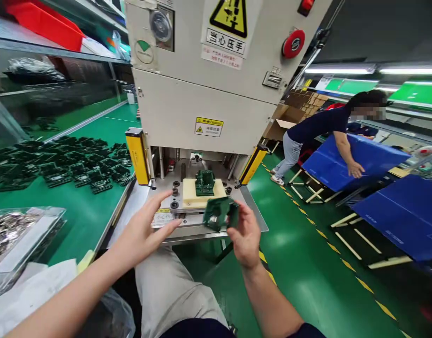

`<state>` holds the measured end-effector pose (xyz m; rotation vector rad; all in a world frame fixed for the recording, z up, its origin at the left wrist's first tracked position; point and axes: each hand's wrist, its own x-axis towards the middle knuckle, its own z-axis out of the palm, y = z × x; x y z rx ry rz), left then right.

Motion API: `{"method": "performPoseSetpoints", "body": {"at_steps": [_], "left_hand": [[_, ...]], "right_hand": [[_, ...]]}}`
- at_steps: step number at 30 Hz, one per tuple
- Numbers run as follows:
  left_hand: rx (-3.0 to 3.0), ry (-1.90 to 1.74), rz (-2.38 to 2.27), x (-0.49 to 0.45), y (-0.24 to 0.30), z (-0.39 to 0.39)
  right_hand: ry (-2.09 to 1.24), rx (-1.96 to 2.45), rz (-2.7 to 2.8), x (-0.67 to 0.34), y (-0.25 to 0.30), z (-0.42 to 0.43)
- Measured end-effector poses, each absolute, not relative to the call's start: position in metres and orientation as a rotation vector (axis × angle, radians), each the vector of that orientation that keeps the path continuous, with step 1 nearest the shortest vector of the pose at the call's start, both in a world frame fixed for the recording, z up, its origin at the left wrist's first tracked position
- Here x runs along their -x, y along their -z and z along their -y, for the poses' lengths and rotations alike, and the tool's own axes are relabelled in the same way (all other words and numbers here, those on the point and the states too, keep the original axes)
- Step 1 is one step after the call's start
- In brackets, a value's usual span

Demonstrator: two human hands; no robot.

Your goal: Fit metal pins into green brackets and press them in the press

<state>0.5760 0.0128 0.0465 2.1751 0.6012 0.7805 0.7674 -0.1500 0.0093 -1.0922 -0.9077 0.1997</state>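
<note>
Got a green board (217,213) gripped in the right fingers (249,220), near the cream block (193,200). Got left fingers (157,202) spread wide.

Grn bench (82,216): pile of grn pcs (54,173), clr tray (57,215) w/ metal bits (11,225) | press bed (164,182): cream block (188,200)

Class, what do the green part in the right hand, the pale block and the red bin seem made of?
Green part: perhaps coated circuit board or plastic, slightly glossy by its pale glints; blur leaves it open.
Pale block: likely plastic, matte, evenly cream-coloured.
Red bin: probably moulded plastic, smooth, evenly coloured.
</note>
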Motion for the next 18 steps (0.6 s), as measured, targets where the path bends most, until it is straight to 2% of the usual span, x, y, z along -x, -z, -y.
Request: {"method": "performPoseSetpoints", "body": {"at_steps": [4,9,14,18], "left_hand": [[-2.283,-0.692,-0.598,-0.658,-0.067,-0.036],[-2.07,-0.599,-0.558,-0.706,-0.072,-0.051],[-1.739,-0.788,-0.573,-0.667,-0.078,-0.046],[-1.689,-0.702,-0.733,-0.58,-0.062,-0.038]], "right_hand": [[0.012,1.146,0.536,-0.816,0.0,0.164],[-0.043,1.213,0.613,-0.846,-0.008,0.143],[-0.101,1.382,0.964,-0.858,-0.037,0.091],[-0.269,1.652,1.342,-0.859,-0.061,0.061]]}}
